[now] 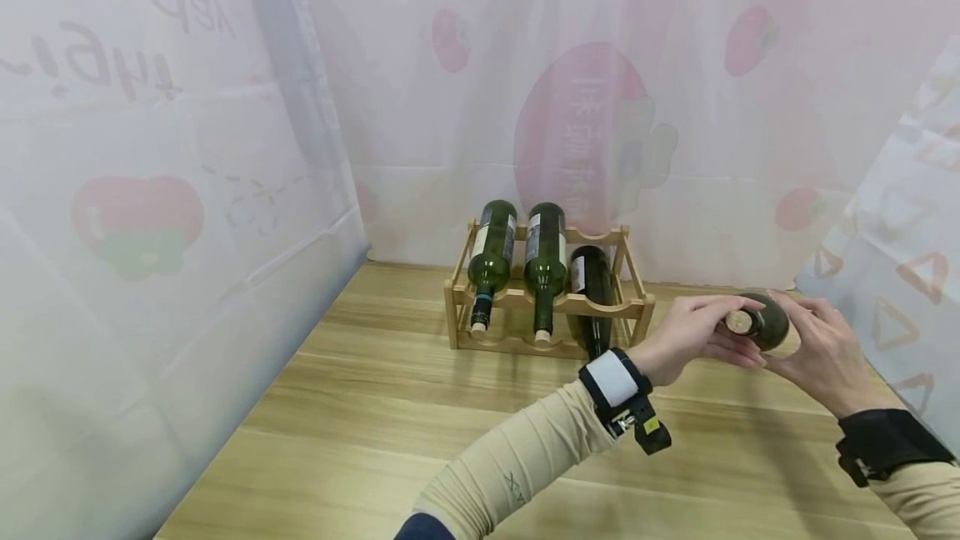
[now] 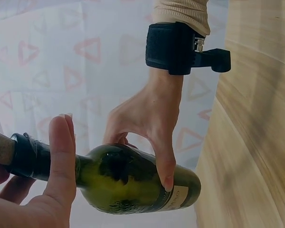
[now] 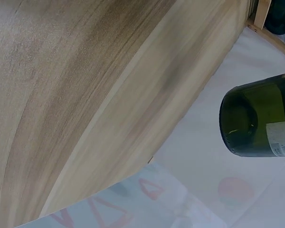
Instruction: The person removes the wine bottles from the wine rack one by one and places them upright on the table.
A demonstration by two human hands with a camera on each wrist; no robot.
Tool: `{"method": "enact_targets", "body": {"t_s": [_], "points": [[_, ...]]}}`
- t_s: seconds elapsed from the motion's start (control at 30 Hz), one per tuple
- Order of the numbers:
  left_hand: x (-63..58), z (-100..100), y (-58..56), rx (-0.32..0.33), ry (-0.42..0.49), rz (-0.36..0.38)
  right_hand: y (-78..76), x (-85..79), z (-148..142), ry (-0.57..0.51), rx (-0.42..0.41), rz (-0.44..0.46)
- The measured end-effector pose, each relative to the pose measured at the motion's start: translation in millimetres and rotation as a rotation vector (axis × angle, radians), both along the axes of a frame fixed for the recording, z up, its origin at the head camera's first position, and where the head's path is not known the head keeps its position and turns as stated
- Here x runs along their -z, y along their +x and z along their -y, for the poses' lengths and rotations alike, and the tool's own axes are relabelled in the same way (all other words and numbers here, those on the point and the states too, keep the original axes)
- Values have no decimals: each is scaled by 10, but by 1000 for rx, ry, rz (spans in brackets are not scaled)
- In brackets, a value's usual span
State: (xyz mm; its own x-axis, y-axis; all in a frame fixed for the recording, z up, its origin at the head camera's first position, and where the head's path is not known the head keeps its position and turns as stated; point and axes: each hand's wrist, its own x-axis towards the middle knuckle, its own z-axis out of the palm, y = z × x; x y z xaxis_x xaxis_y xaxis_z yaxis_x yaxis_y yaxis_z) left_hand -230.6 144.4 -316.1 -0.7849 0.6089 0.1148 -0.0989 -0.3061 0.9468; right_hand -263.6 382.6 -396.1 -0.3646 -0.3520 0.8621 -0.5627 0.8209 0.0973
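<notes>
At the right of the head view, a dark green wine bottle (image 1: 772, 323) with a cork is held above the table, its neck toward me. My left hand (image 1: 693, 332) grips its neck, the thumb and fingers around the dark collar in the left wrist view. The right hand (image 2: 149, 116) holds the bottle's body, with the thumb by the pale label. In the right wrist view the bottle's base (image 3: 242, 123) shows off the table, while the right hand itself is out of that frame.
A two-level wooden wine rack (image 1: 453, 307) stands at the table's back. Two green corked bottles, a left one (image 1: 491, 261) and a middle one (image 1: 546, 265), lie on its top level; a darker bottle (image 1: 592, 282) lies lower right. Printed curtains (image 1: 420, 123) enclose the wooden table (image 1: 360, 415).
</notes>
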Motion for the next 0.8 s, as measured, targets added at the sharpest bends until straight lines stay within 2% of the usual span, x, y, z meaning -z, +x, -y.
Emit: {"method": "enact_targets", "body": {"t_s": [0.7, 0.8], "points": [[-114, -115, -41, -66, -21, 6, -22, 40, -37, -107, -4, 24], [-124, -135, -52, -75, -34, 3, -9, 26, -33, -103, 11, 53]]}}
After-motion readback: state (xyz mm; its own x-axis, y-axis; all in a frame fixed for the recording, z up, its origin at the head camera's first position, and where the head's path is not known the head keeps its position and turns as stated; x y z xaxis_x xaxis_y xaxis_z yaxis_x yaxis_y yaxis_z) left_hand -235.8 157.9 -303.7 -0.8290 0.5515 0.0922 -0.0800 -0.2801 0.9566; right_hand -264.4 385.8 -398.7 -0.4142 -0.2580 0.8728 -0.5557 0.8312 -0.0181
